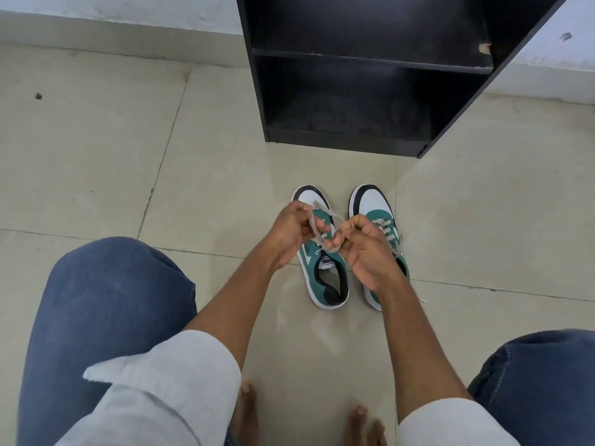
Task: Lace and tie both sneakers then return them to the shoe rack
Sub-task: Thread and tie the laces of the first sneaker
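Two green, white and black sneakers stand side by side on the tiled floor, toes pointing toward the rack. Over the left sneaker (326,278), my left hand (291,235) and my right hand (365,249) each pinch a strand of its beige lace (325,214), which loops between them above the tongue. The right sneaker (375,201) is partly hidden under my right hand; its laces look threaded through the eyelets. The black shoe rack (370,56) stands just beyond the sneakers, both of its shelves bare.
My blue-jeaned knees (109,294) frame the view at left and right, and bare toes (248,400) show at the bottom. Beige floor tiles (96,162) stretch to a white wall at the top.
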